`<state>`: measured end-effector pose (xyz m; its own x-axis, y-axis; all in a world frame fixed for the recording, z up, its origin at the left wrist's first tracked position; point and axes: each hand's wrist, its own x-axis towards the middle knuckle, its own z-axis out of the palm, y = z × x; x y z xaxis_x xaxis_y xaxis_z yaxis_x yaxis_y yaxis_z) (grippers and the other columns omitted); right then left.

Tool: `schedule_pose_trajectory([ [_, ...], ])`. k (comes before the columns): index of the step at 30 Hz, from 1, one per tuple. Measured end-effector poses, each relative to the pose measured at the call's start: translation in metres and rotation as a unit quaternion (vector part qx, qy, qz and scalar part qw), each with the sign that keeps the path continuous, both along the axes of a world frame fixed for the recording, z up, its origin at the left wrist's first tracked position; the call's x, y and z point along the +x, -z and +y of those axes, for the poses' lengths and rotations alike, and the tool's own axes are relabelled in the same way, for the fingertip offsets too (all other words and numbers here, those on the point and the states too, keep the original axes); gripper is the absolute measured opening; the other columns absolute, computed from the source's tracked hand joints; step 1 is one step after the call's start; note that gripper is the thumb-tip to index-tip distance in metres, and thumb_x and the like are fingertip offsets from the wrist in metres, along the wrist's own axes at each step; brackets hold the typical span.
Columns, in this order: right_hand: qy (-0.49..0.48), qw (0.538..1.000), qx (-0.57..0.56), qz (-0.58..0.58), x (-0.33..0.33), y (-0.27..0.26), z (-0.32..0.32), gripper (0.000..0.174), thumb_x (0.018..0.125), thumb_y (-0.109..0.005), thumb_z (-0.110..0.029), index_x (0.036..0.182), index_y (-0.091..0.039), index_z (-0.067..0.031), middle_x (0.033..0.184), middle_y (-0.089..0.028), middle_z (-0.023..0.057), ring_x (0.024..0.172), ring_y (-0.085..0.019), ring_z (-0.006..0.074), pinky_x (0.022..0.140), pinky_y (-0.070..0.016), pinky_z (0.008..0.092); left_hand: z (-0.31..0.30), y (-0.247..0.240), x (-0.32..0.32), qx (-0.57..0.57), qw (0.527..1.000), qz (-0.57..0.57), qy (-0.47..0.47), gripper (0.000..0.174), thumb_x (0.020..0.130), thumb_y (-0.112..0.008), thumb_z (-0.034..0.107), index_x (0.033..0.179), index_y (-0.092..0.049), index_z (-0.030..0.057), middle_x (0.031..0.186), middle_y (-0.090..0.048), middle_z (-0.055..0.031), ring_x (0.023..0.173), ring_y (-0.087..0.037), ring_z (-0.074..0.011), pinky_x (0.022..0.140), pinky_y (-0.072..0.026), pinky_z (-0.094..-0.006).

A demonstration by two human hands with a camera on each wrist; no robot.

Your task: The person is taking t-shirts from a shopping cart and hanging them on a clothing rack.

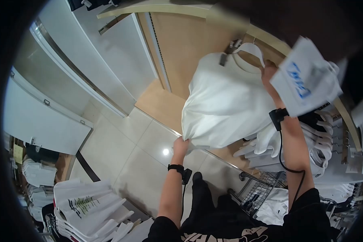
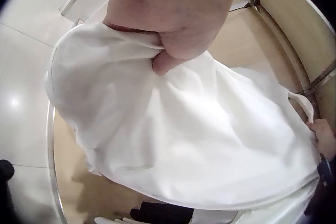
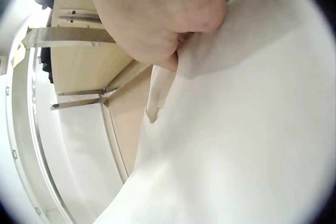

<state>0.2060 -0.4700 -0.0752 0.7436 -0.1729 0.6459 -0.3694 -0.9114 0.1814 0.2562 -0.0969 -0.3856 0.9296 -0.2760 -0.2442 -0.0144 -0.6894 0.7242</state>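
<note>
A white T-shirt [image 1: 226,97] hangs from a white hanger [image 1: 250,49] in the head view, its front spread out toward me. My right hand [image 1: 269,78] grips the hanger's right arm at the shirt's shoulder. In the right wrist view, that hand's curled fingers [image 3: 176,37] are partly hidden, with white fabric filling the lower right. My left hand [image 1: 181,146] pinches the shirt at its lower left edge and draws the cloth into folds. The left wrist view shows its thumb [image 2: 165,64] pressed on the fabric, the other fingers hidden beneath.
A blurred white piece with blue print [image 1: 300,80] hangs close by my right forearm. White clothes on hangers [image 1: 318,141] line the right side, above a wire cart [image 1: 266,187]. More white shirts [image 1: 88,205] stand at lower left. A wooden shelf edge [image 1: 161,10] runs overhead.
</note>
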Motion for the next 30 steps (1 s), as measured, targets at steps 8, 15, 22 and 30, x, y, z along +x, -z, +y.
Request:
schedule_pose_trajectory([
  [8,0.046,0.994,0.099,0.023,0.065,0.033,-0.025,0.025,0.092,-0.053,-0.013,0.114,-0.051,0.0000,0.109,-0.058,0.0232,0.095,-0.061,0.0420,0.080,-0.0528,0.0454,-0.012,0.013,0.047,-0.030,0.999,0.030,0.013,0.033,0.082,-0.061,0.023,0.105,-0.066,-0.0004,0.094,-0.067,-0.0253,0.093,-0.063,-0.0422,0.081,-0.0492,-0.0467],
  [15,0.020,0.997,0.072,0.010,0.089,0.066,-0.058,0.033,0.086,-0.054,-0.006,0.118,-0.051,-0.0033,0.111,-0.059,0.0238,0.094,-0.061,0.0427,0.082,-0.0519,0.0461,-0.018,0.059,0.042,-0.098,0.994,0.043,-0.003,0.027,0.086,-0.057,0.019,0.105,-0.064,0.0014,0.092,-0.066,-0.0268,0.090,-0.062,-0.0442,0.078,-0.0485,-0.0518],
  [22,0.063,0.977,0.196,0.056,0.086,0.070,-0.048,0.033,0.097,-0.048,-0.014,0.125,-0.048,0.0039,0.116,-0.058,0.0282,0.107,-0.055,0.0440,0.092,-0.0460,0.0412,-0.013,0.082,0.032,-0.044,0.998,0.044,0.032,0.024,0.088,-0.056,0.020,0.101,-0.064,0.0017,0.090,-0.066,-0.0244,0.087,-0.063,-0.0437,0.076,-0.0488,-0.0523],
  [30,0.032,0.994,0.083,0.069,0.081,0.072,-0.048,0.040,0.090,-0.055,-0.015,0.125,-0.049,0.0031,0.119,-0.057,0.0291,0.109,-0.055,0.0438,0.094,-0.0444,0.0455,0.047,0.118,-0.007,-0.001,0.991,0.118,0.059,0.027,0.085,-0.054,0.021,0.093,-0.067,-0.0016,0.089,-0.068,-0.0234,0.090,-0.064,-0.0414,0.080,-0.0500,-0.0485],
])
